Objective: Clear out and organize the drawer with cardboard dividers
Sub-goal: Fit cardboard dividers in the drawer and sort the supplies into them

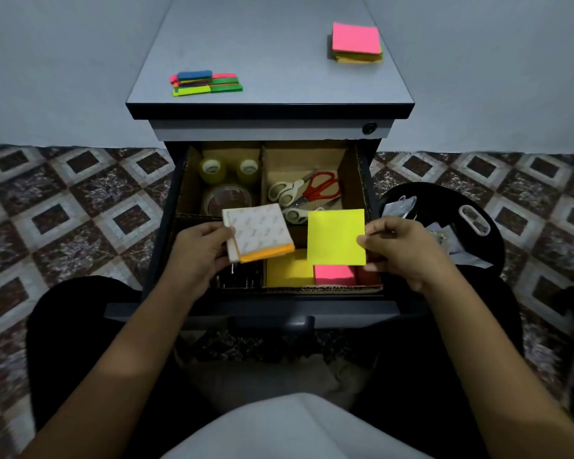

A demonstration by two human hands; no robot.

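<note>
The open drawer (166, 200) holds cardboard dividers (263, 173) that split it into compartments. My left hand (199, 250) grips an orange sticky-note pad (259, 233), its white backing up, above the front left compartment. My right hand (401, 246) pinches a single yellow note (336, 236) over the front right compartment, where a yellow pad (287, 270) and a pink pad (333, 274) lie. Tape rolls (227, 183) fill the back left compartment. Scissors (305, 190) lie in the back right one.
On the cabinet top (269, 54) sit a pile of coloured index strips (206, 82) at the left and a pink-topped stack of note pads (357, 43) at the right. A black bin (444, 223) with scraps stands right of the drawer. My knees flank the drawer front.
</note>
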